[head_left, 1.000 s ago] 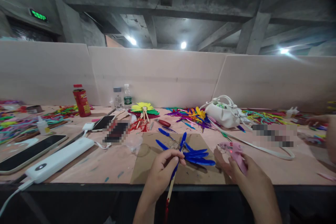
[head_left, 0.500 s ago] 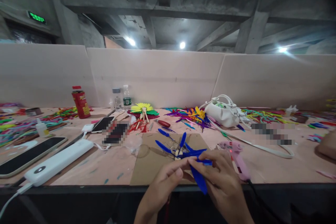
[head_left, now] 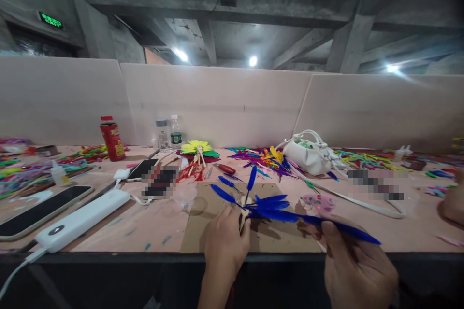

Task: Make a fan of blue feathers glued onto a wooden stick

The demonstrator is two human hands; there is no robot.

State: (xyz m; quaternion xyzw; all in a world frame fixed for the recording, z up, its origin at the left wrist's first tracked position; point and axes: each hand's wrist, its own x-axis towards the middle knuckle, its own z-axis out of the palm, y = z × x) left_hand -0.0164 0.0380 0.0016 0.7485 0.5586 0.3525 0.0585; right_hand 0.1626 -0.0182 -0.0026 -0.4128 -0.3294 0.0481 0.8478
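My left hand (head_left: 226,241) grips a small pale wooden piece (head_left: 244,212) above a brown cardboard sheet (head_left: 197,236). Several blue feathers (head_left: 271,203) fan out from that piece to the left, upward and to the right. To the right, my right hand (head_left: 357,268) is closed with thumb and fingers on a long blue feather (head_left: 348,229), whose inner end reaches toward the fan; whether the two touch is unclear. Behind my right hand lies a pink glue gun (head_left: 319,203), partly hidden.
A white power bank (head_left: 83,219) and a phone (head_left: 45,210) lie at the left. Farther back stand a red bottle (head_left: 112,140), a yellow paper-like flower (head_left: 196,147), a coloured feather pile (head_left: 261,160) and a white handbag (head_left: 310,154). Another person's hand shows at the far right.
My hands have moved apart. My right hand has gone right with a long blue feather, now spread sideways, while my left hand has turned and closed round the wooden piece.
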